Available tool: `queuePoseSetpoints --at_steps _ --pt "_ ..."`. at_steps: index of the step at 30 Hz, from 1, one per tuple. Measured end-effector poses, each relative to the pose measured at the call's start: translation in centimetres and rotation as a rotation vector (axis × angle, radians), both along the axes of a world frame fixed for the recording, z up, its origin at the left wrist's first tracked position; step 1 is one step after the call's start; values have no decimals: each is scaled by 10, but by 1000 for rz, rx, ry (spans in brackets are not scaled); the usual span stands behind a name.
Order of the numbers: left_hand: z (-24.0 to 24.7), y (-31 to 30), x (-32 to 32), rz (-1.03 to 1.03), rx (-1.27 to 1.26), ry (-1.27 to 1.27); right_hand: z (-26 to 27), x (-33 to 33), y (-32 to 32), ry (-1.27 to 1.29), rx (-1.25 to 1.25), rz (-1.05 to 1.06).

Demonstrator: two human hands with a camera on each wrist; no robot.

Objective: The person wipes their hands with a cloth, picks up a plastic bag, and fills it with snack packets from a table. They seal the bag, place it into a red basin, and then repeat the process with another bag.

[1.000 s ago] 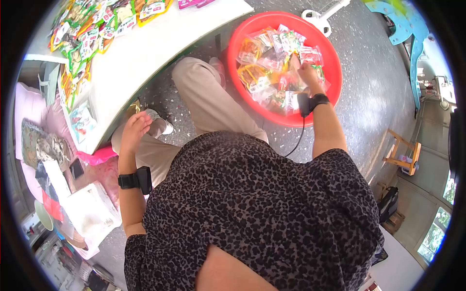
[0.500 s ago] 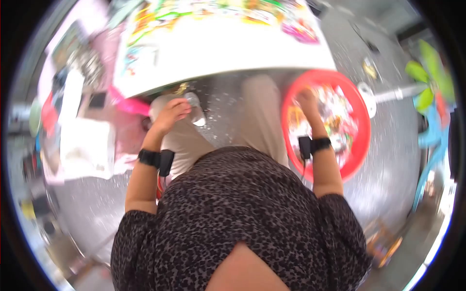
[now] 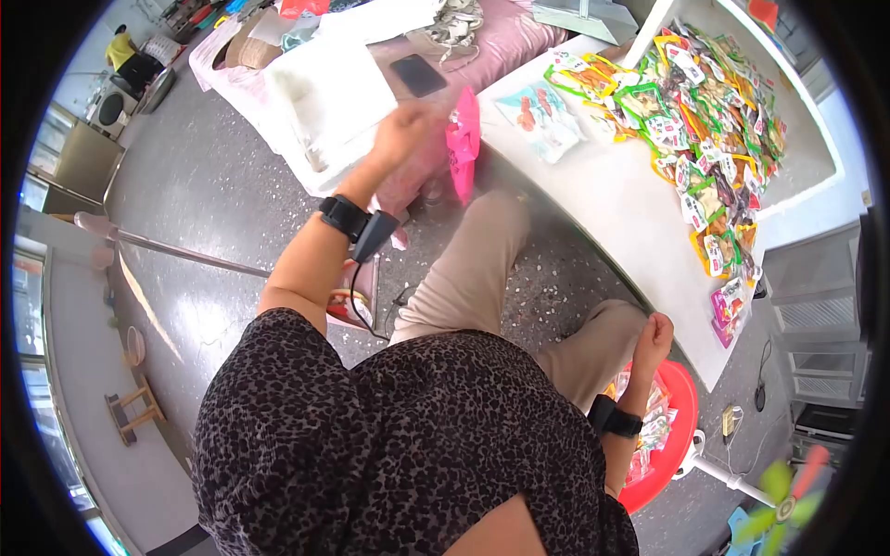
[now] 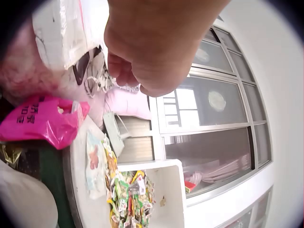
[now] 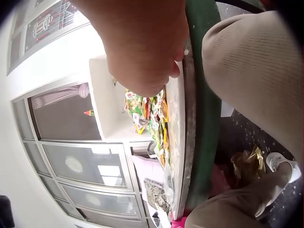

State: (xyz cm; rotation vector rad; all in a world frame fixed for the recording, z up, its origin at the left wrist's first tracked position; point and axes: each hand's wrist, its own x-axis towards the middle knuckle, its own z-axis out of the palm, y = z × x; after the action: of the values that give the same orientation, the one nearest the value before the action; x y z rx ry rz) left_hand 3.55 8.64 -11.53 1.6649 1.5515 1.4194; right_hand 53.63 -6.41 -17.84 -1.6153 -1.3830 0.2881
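My left hand (image 3: 405,132), slightly blurred, reaches over the pink cloth, close to a white padded box (image 3: 345,97), a dark phone (image 3: 419,76) and a bright pink plastic bag (image 3: 462,146). In the left wrist view its fingers bend inward, with nothing seen in them. By the table's front edge hangs my right hand (image 3: 654,338), fingers loosely curled and no object showing. Beneath that forearm stands a red basin (image 3: 681,408) holding clear packets (image 3: 656,422). A heap of colourful snack packets (image 3: 705,139) covers the back of the white table (image 3: 621,199).
A flat clear bag with red print (image 3: 542,120) lies at the table's left end. Beside the basin is a white fan (image 3: 783,508) with green blades. A metal pole (image 3: 195,255) crosses at left. Far off, a person in yellow (image 3: 120,51) bends over.
The view has swung left. My right hand has come up out of the basin to the table edge. My left hand has moved from beside my knee out over the pink cloth.
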Motion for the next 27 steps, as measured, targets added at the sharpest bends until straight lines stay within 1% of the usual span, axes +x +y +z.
queuePoseSetpoints --at_steps 1,2,3,5,6,7,8,10,13,17,19,22,23,25,27 --pt "5 2 -21 181 -1 21 1 -2 1 4 14 7" --pt "18 -1 -36 378 35 217 2 -2 2 19 4 0" --pt "13 5 -62 480 101 335 2 -1 3 31 -6 -9" --pt "-11 18 -115 616 134 631 3 1 4 42 -20 -19" --pt "-27 20 -136 618 -30 708 4 2 4 42 -24 -16" --pt "-31 19 -146 619 -194 783 4 2 4 43 -28 -12" --pt "-36 18 -154 560 -327 766 4 3 4 41 -45 -18" --pt "-29 12 -154 433 -584 725 4 3 4 35 -76 -34" --pt "-26 16 -156 402 -620 744 7 -1 0 24 -131 -32" --pt "-16 11 -149 426 -513 814 12 -8 0 -20 -82 3" --pt "5 2 -132 448 -503 853 15 -8 2 -10 -67 20" --pt "21 -4 -112 380 -343 815 27 -19 6 45 -18 36" --pt "30 -7 -98 316 -334 709 31 -24 7 38 -29 53" --pt "53 -17 -51 174 -321 487 40 -32 14 13 -50 76" --pt "48 -17 -17 47 -139 386 35 -39 26 170 -58 236"
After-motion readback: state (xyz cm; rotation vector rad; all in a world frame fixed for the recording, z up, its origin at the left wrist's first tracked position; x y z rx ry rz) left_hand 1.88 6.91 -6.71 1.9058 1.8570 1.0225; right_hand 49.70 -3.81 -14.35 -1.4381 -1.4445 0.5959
